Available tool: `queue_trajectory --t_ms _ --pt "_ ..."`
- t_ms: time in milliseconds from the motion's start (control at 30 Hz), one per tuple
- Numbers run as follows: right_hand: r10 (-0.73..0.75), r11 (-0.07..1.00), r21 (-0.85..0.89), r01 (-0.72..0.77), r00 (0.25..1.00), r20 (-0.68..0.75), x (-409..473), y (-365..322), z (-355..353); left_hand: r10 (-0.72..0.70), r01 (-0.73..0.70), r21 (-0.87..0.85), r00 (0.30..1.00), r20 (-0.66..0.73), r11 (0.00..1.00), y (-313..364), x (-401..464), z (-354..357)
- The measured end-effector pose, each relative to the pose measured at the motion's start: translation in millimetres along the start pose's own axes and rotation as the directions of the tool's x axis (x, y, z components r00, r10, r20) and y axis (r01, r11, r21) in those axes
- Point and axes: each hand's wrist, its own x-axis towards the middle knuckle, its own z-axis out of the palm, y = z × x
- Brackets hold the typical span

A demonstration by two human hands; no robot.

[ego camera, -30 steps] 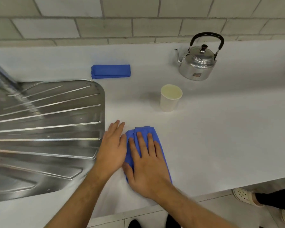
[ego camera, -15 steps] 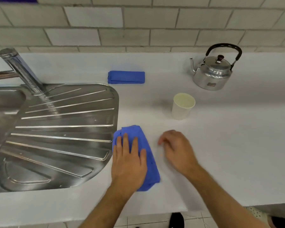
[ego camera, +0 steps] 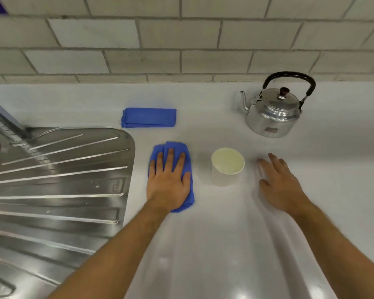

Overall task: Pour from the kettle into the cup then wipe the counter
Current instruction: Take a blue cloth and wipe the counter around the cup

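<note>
Blue folded cloth lies under the left hand, palm flat, fingers spread, on the white worktop. Right of it stands the cream paper cup; farther right the right hand hovers open, blurred. Far right sits the shiny metal kettle.

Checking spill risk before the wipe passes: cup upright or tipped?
Upright. The cup stands on its base on the counter, round rim facing up, between the left hand and right hand, neither touching it.

Pale tiled wall rises behind the white counter, steel drainboard set at left.
</note>
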Motion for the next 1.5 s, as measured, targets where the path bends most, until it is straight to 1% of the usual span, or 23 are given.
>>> queue_trajectory --t_ms 100,167,267,367,433,567,633,700,800,833,867,933,1000,1033,1100,1233,1333,1400,1433,1500 --pt "-0.005 1.0 -0.002 0.005 1.0 0.018 16 0 -2 0.175 -0.175 0.032 0.984 0.023 0.984 8 42 -2" --pt "-0.025 1.0 -0.012 0.025 1.0 -0.001 20 1 0 0.298 -0.299 0.02 0.953 0.047 0.954 13 67 -2" --pt "-0.051 0.998 -0.045 0.05 0.999 -0.017 19 4 6 0.463 -0.467 0.029 0.881 0.096 0.884 21 100 -1" --pt "-0.052 0.998 -0.048 0.052 0.999 0.004 23 8 7 0.583 -0.595 0.119 0.803 0.125 0.795 33 130 1" --pt "-0.054 0.998 -0.045 0.054 0.998 0.011 25 8 7 0.632 -0.642 0.129 0.767 0.11 0.756 47 147 3" --pt "-0.032 0.998 -0.046 0.034 0.999 0.028 24 8 9 0.68 -0.688 0.079 0.725 0.11 0.721 71 170 6" --pt "-0.019 0.999 -0.041 0.021 0.999 0.039 25 9 10 0.708 -0.719 0.114 0.695 0.128 0.685 72 175 9" --pt "-0.003 0.999 -0.034 0.004 0.998 0.055 25 11 10 0.759 -0.771 0.152 0.636 0.14 0.618 68 177 10" --pt "0.006 1.0 -0.024 -0.004 0.997 0.08 26 12 10 0.847 -0.849 0.198 0.517 0.12 0.49 59 172 7" --pt "0.005 1.0 -0.023 -0.003 0.996 0.084 26 12 10 0.863 -0.86 0.216 0.492 0.117 0.461 55 167 4" --pt "0.004 1.0 -0.021 -0.002 0.996 0.085 26 13 11 0.867 -0.866 0.215 0.482 0.124 0.451 49 162 3" --pt "0.008 1.0 -0.013 -0.006 0.996 0.086 27 14 11 0.843 -0.857 0.128 0.514 0.157 0.499 35 151 0" --pt "0.009 1.0 -0.007 -0.008 0.996 0.085 28 15 12 0.803 -0.816 0.011 0.572 0.168 0.578 18 137 -3" --pt "0.006 1.0 -0.007 -0.005 0.996 0.085 28 15 12 0.78 -0.789 -0.021 0.603 0.169 0.614 9 130 -5" --pt "0.001 1.0 -0.007 0.0 0.996 0.086 29 16 12 0.731 -0.737 -0.034 0.661 0.171 0.675 -9 116 -10" --pt "0.004 1.0 0.015 -0.005 0.996 0.092 29 16 12 0.615 -0.622 -0.001 0.773 0.152 0.783 -45 91 -17" --pt "0.004 1.0 0.011 -0.005 0.996 0.093 30 15 11 0.45 -0.456 0.019 0.883 0.132 0.89 -64 70 -18" --pt "0.01 1.0 0.005 -0.01 0.995 0.099 30 15 10 0.309 -0.312 0.014 0.946 0.102 0.95 -65 57 -17" --pt "0.012 1.0 0.004 -0.013 0.994 0.106 31 14 10 0.23 -0.232 0.007 0.969 0.088 0.973 -63 51 -16" --pt "0.019 1.0 0.005 -0.02 0.993 0.119 31 13 9 0.088 -0.09 0.019 0.994 0.069 0.996 -56 37 -14"
